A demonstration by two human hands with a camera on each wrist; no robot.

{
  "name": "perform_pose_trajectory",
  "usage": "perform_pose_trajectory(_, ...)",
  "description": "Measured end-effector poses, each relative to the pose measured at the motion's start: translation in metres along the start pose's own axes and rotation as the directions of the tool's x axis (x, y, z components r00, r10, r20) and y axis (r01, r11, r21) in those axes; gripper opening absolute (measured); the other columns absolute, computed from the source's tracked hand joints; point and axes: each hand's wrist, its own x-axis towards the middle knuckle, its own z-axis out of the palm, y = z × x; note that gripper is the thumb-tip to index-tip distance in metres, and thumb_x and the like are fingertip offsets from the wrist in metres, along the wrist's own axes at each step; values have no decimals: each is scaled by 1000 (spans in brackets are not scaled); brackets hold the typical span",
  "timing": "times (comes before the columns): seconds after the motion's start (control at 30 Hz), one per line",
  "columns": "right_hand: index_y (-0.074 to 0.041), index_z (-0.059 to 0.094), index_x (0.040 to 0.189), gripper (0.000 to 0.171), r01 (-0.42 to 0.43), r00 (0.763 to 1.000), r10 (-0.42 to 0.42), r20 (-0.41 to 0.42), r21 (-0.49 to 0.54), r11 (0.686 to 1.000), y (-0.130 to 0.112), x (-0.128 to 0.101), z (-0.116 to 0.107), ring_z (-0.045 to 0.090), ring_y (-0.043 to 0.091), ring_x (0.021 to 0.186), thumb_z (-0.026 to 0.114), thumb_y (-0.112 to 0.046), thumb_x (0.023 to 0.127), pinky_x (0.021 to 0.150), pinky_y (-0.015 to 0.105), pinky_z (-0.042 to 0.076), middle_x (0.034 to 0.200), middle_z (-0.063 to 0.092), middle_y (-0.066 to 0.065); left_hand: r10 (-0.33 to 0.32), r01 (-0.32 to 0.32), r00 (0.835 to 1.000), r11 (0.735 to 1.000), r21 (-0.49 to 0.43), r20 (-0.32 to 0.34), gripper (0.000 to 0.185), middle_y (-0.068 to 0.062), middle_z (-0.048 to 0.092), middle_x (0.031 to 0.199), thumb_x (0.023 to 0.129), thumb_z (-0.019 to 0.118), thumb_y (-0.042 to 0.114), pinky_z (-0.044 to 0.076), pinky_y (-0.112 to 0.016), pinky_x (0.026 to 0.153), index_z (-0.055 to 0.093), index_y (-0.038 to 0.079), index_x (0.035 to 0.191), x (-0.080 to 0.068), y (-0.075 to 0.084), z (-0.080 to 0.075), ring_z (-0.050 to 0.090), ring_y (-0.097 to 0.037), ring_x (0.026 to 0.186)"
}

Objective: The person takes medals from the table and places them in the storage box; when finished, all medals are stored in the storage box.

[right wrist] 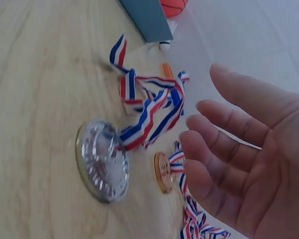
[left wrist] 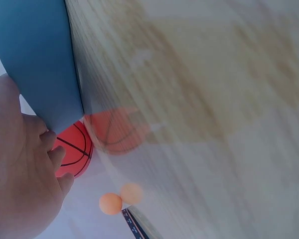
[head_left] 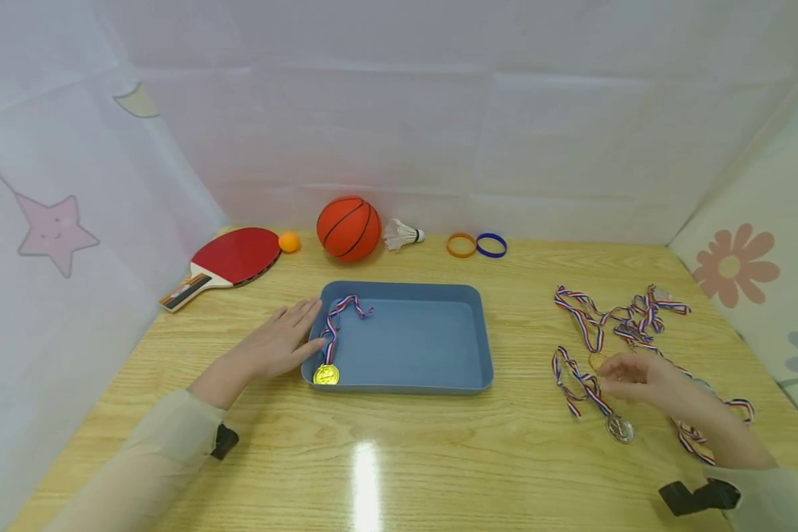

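Note:
A gold medal [head_left: 326, 374] on a striped ribbon lies along the left side inside the blue-grey tray [head_left: 406, 389]. My left hand [head_left: 275, 341] rests on the tray's left rim with its fingers extended. Above the medals on the right hovers my right hand [head_left: 658, 380], fingers loosely bent and holding nothing. Just beyond its fingertips is a bronze-gold medal [right wrist: 163, 172], partly hidden by the hand in the head view. Nearer the tray lies a silver medal [right wrist: 103, 162] with its red, white and blue ribbon [right wrist: 149, 117].
More medal ribbons [head_left: 645, 310] tangle at the right. Along the back stand a red paddle [head_left: 239, 255], an orange ball [head_left: 289, 241], a small basketball [head_left: 349, 228], a shuttlecock [head_left: 402, 234], an orange wristband [head_left: 462, 254] and a blue wristband [head_left: 491, 254].

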Motion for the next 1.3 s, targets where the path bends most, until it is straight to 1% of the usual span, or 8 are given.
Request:
perform_pose_trajectory(0.13, 2, 57, 105, 20, 82, 994, -77, 80, -58, 995, 18, -7, -1, 54, 9, 74, 61, -8, 89, 60, 26, 48, 86, 58, -1, 0, 0, 1000, 1000, 1, 2, 74, -16, 11, 151, 96, 36, 48, 9, -51, 108, 11, 0, 146, 0, -1, 0, 9, -34, 137)
perform_pose_trajectory(0.23, -1, 57, 101, 18, 112, 986, -105, 130, -49, 992, 27, -8, 1, 53, 10, 67, 64, -8, 87, 55, 26, 46, 79, 55, -3, 4, -4, 1000, 1000, 3, 1, 74, -16, 11, 151, 96, 35, 48, 9, -51, 108, 11, 0, 146, 0, -1, 0, 10, -34, 137)
perform_pose_trajectory(0.47, -6, 56, 88, 13, 67, 986, -60, 155, -41, 997, 37, -8, 6, 49, 9, 52, 65, -14, 86, 47, 25, 41, 62, 48, -7, 5, -5, 1000, 1000, 6, -8, 75, -16, 11, 151, 96, 34, 49, 9, -51, 108, 11, -1, 146, 0, -1, 0, 9, -34, 137)
perform_pose_trajectory(0.77, -4, 54, 79, 16, 50, 981, -49, 188, 1, 999, 32, -8, 8, 51, 7, 53, 64, -14, 86, 48, 26, 43, 62, 53, -7, 11, -11, 1000, 1000, 6, -21, 75, -18, 12, 151, 96, 35, 49, 10, -52, 107, 13, -2, 146, -1, -1, 0, 11, -35, 136)
perform_pose_trajectory(0.9, -5, 55, 80, 15, 43, 981, -38, 191, -18, 999, 31, -8, 8, 43, 2, 55, 64, -15, 87, 46, 26, 38, 64, 49, -10, 2, -2, 1000, 1000, 10, -5, 75, -16, 10, 151, 96, 35, 49, 9, -51, 108, 11, 0, 146, 0, -1, 0, 10, -34, 137)
perform_pose_trajectory(1.03, -4, 55, 84, 10, 62, 981, -62, 185, 7, 998, 35, -9, 6, 44, 4, 59, 61, -10, 89, 47, 26, 38, 71, 50, -8, 2, -2, 1000, 1000, 5, 0, 75, -16, 10, 151, 96, 36, 49, 9, -52, 107, 11, 0, 146, 1, -1, 0, 10, -34, 137)
perform_pose_trajectory(1.17, -1, 51, 90, 7, 64, 988, -77, 132, 99, 993, 37, -10, 3, 50, 12, 62, 57, -5, 91, 52, 30, 42, 75, 54, -4, 5, -5, 1000, 1000, 7, -7, 75, -17, 11, 151, 96, 37, 48, 10, -52, 107, 11, -1, 146, 0, -1, 0, 10, -35, 137)
perform_pose_trajectory(1.3, -6, 43, 95, 11, 16, 998, -29, 50, 233, 972, 33, -8, 0, 52, 14, 66, 54, -5, 92, 55, 32, 43, 77, 54, -2, 11, -11, 1000, 1000, 11, -17, 74, -18, 13, 151, 96, 37, 47, 10, -53, 107, 13, -2, 146, -1, 0, -1, 11, -35, 136)
